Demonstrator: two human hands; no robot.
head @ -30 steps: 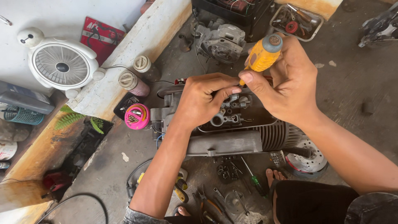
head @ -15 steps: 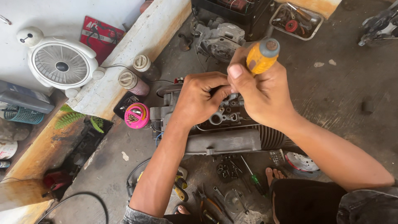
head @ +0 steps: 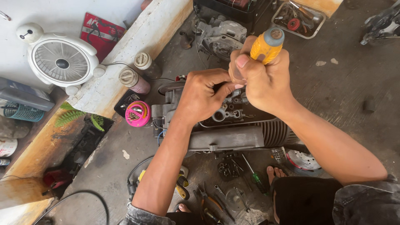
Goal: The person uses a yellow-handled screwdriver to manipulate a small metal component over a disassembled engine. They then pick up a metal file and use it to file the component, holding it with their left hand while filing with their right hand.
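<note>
Right hand [head: 266, 85] fingers clamped round the yellow screwdriver handle [head: 266, 45], held upright over the engine block [head: 227, 125] on the floor. Left hand [head: 204, 98] fingers pinched together just beside the shaft; tip hidden. Best keep it vertical, press down, left fingers steadying.

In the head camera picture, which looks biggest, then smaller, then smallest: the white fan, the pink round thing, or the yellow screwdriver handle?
1. White round plastic fan, clearly largest.
2. and 3. Yellow screwdriver handle in the right hand and pink round container: they look about alike, and the handle is nearer the camera, so I won't rank them.
</note>
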